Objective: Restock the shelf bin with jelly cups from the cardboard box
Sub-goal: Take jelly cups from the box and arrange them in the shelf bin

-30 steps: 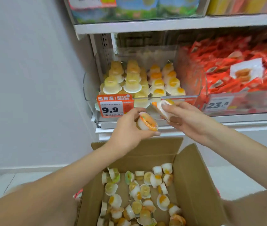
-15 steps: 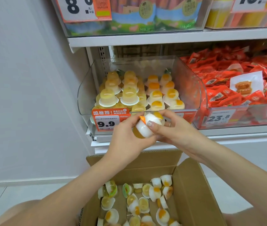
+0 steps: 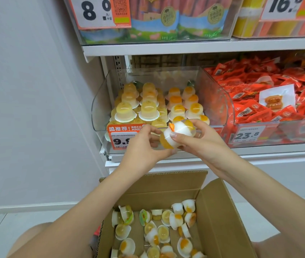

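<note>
Many jelly cups (image 3: pixel 148 111) in shelf bin (image 3: pixel 99 108)

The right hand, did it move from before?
Yes. The right hand slid left along the shelf bin front, meeting the left hand; both now hold stacked jelly cups.

Red snack packets (image 3: pixel 270 101), heaped in clear bin right of centre; price tag (image 3: pixel 248 135) reading 23.8 on its front. Sausage packs (image 3: pixel 175 17) in clear bin on upper shelf (image 3: pixel 185 47), tag (image 3: pixel 99 12) marked 8. Yellow packs (image 3: pixel 248 19) upper right. White wall (image 3: pixel 27 90) at left.
</note>
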Demonstrator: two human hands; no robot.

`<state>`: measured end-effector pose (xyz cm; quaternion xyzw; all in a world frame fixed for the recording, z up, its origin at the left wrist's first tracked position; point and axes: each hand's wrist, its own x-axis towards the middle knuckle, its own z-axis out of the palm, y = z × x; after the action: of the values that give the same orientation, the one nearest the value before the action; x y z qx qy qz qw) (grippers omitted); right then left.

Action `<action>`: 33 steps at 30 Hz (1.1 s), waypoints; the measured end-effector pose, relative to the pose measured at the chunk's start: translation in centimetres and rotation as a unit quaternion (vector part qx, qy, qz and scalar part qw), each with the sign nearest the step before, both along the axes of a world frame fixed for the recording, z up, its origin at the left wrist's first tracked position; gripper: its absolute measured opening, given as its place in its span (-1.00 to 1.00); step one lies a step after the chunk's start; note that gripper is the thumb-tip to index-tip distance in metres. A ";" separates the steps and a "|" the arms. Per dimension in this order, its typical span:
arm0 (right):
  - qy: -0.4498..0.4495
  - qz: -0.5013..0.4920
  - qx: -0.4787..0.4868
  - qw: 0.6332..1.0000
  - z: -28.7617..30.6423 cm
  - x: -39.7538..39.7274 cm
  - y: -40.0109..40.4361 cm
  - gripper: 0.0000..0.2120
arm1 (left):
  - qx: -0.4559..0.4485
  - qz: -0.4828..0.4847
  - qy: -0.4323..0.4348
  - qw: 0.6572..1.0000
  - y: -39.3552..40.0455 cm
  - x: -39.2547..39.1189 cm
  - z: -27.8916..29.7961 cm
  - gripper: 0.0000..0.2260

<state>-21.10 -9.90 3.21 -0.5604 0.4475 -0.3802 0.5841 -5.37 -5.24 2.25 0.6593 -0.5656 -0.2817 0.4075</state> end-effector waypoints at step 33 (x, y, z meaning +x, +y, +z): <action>0.419 0.064 -0.278 0.862 2.9 7.1 -21.3 -0.33 | -0.076 0.090 -0.124 0.985 -1.2 2.8 0.5 -0.78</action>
<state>-13.95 -31.18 6.12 -0.8333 0.4891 -0.1797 0.1849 -2.61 -6.42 2.80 0.7046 -0.5698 -0.1155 0.4068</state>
